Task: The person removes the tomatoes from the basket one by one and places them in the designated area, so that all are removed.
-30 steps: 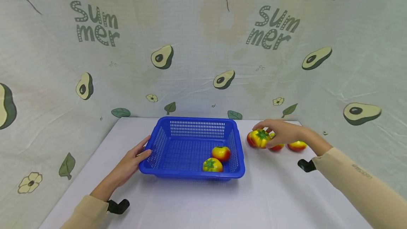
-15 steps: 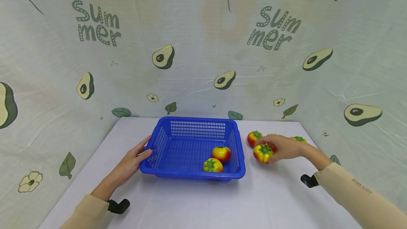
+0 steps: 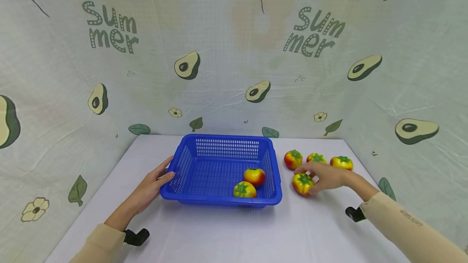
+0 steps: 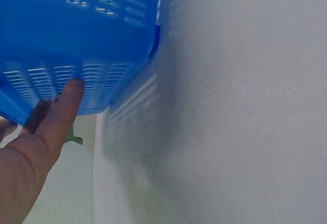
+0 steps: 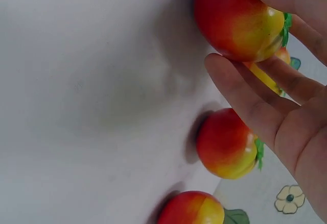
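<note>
My left hand (image 3: 150, 186) holds the left side of a blue slotted basket (image 3: 223, 203), its thumb over the rim; in the left wrist view a finger (image 4: 64, 112) lies against the slotted wall. Two red-and-yellow tomatoes with green tops, one farther back (image 3: 254, 177) and one nearer (image 3: 245, 190), sit in the basket's front right part. To the right of the basket, my right hand (image 3: 327, 175) grips another tomato (image 3: 302, 183) between thumb and fingers. The right wrist view shows this tomato (image 5: 235, 20) close up, red below and yellow toward its green top.
Behind the right hand, three more tomatoes stand in a row: left (image 3: 293, 159), middle (image 3: 316, 158) and right (image 3: 341, 162). The white table (image 3: 234, 234) meets a printed cloth backdrop (image 3: 219, 104) at its back edge.
My right hand has drawn its tomato from the row toward the table's front, uncovering the tomatoes behind. The left hand and the basket have stayed in place.
</note>
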A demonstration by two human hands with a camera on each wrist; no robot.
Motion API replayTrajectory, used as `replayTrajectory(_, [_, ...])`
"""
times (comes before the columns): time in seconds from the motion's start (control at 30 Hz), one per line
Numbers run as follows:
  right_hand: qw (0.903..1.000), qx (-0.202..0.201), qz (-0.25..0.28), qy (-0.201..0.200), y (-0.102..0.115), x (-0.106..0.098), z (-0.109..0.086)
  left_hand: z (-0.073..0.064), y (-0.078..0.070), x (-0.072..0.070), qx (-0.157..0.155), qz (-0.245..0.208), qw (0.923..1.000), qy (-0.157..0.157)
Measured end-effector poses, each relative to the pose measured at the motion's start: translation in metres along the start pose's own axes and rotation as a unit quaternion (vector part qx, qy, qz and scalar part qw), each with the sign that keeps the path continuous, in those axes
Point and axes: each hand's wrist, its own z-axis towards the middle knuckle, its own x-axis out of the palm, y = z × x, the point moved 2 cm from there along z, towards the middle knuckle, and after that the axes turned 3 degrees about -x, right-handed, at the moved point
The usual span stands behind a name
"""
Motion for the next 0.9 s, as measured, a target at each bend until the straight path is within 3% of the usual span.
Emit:
replayTrajectory(0.6, [0.9998, -0.009, 0.013, 0.007, 0.004, -0.005, -0.003, -0.001, 0.0, 0.001, 0.0, 0.007, 1.0, -0.004])
replayTrajectory(0.9, [0.9984, -0.028, -0.042, -0.024, 0.028, -0.038, -0.004, 0.0, 0.0, 0.0, 0.001, 0.007, 1.0, -0.003])
